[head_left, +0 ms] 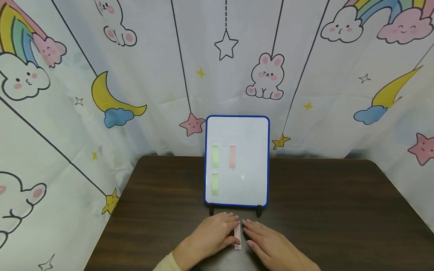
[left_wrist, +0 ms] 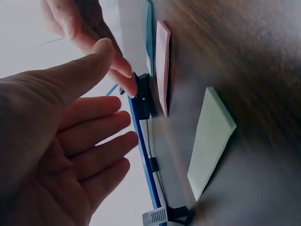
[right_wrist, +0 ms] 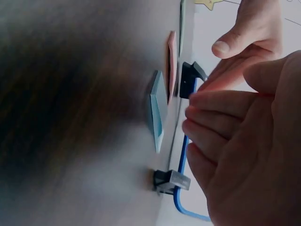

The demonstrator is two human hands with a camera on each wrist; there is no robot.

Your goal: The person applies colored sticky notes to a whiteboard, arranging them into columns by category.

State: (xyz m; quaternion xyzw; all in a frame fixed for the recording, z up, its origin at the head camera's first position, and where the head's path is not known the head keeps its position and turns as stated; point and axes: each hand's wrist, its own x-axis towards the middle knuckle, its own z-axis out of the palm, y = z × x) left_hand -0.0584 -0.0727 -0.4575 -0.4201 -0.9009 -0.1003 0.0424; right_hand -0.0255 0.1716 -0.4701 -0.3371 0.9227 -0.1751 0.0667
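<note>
A narrow pink sticky-note pad (head_left: 237, 237) lies on the table between the two hands. My left hand (head_left: 214, 234) hovers just left of it, its thumb and fingers overlapping the pad's edge in the head view; contact cannot be made out. On the other side is my right hand (head_left: 272, 244), fingers extended, nothing held. Both wrist views show loosely bent, unloaded fingers. A light green pad (left_wrist: 209, 143) sits to the left of the pink one, and a blue pad (right_wrist: 158, 110) to its right. The hands cover these two in the head view.
Behind the hands a blue-framed whiteboard (head_left: 249, 180) stands upright on black feet (head_left: 259, 210). Two green strips (head_left: 215, 156) and one pink strip (head_left: 232, 157) are stuck on it. The dark wooden table (head_left: 322, 203) backs onto a cartoon-printed curtain (head_left: 152, 75).
</note>
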